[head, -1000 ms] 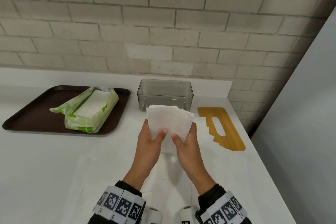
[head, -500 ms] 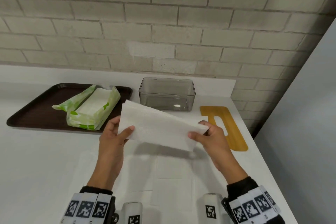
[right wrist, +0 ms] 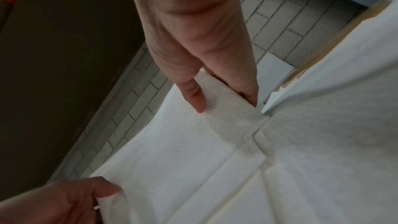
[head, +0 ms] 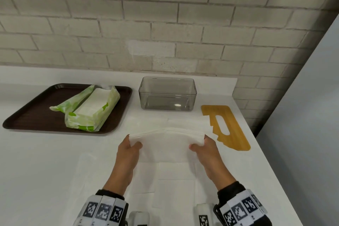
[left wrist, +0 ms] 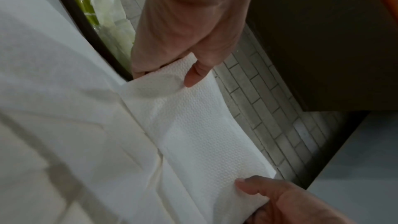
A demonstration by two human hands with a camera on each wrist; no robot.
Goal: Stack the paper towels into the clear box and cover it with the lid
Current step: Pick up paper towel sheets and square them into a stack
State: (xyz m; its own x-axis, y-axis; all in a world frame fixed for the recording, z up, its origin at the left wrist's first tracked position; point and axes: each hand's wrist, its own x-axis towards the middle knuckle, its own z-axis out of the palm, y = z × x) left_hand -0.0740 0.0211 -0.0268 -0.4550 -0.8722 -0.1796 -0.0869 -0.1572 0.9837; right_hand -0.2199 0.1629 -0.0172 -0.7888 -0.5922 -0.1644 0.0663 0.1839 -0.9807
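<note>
Both hands hold one stack of paper towels (head: 167,141) in the air above the bench (head: 45,161), just short of the clear box (head: 167,95): the left hand (head: 128,152) pinches its left end, thumb on top and fingers (left wrist: 137,72) curled under, and the right hand (head: 205,150) pinches the right end the same way. The stack bows upward in the middle, its layered edges fanned slightly. The box stands open and looks empty, near the wall, and the wooden lid (head: 227,126) lies flat to its right. More towels sit in a torn green wrapper (head: 88,112) on the brown tray (head: 33,115) at the left. The likely trouble from here is fit: held this wide, the stack looks about as long as the box, so an end could catch on the rim and crumple. Being soft and loose, the sheets may also slide apart if either pinch eases, and a push against the light box could shove it towards the wall.
</note>
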